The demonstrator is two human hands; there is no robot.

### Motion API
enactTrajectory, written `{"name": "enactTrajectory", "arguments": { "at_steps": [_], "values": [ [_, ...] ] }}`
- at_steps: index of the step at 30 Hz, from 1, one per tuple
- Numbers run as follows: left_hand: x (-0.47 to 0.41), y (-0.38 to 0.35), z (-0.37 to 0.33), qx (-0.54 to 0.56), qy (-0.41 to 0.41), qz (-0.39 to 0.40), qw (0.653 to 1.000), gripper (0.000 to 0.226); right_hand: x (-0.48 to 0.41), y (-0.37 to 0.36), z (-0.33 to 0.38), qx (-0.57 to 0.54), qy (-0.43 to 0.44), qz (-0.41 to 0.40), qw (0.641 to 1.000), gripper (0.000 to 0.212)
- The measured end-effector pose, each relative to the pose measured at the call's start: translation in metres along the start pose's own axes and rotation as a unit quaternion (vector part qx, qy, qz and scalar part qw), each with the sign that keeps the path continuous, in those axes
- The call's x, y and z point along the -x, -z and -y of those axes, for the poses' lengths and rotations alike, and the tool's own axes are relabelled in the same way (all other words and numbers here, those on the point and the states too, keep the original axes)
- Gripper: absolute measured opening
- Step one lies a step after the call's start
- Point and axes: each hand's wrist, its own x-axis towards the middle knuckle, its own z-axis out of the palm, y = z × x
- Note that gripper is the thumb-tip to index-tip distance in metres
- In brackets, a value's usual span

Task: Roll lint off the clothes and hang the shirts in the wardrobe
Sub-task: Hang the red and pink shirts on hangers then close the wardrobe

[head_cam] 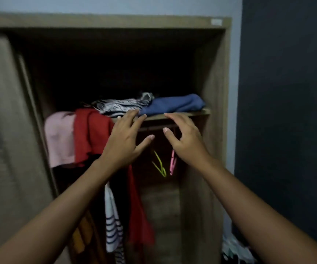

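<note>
The open wooden wardrobe [211, 73] fills the view. Both my hands are raised in front of its shelf [195, 113]. My left hand [124, 141] is open, its fingertips at the shelf edge near a zebra-print cloth [121, 106]. My right hand [186, 141] is open and empty, just below the shelf edge under a folded blue garment [174, 104]. A red shirt [91, 134] and a pink garment [59, 140] drape over the shelf's left end. Below hang a striped white shirt [112, 221], a red garment [140, 216], and empty yellow [159, 164] and pink [172, 162] hangers.
The wardrobe's sliding door [7, 130] stands at the left. A dark wall [287, 92] is to the right, with a heap of light clothes [235, 248] at its foot. The upper part of the wardrobe is dark.
</note>
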Motion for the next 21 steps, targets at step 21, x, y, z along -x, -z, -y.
{"name": "enactTrajectory", "arguments": {
  "at_steps": [21],
  "values": [
    [-0.046, -0.002, 0.165, -0.116, 0.189, 0.063, 0.973, 0.087, -0.212, -0.113, -0.005, 0.251, 0.025, 0.393, 0.884, 0.090]
  ]
}}
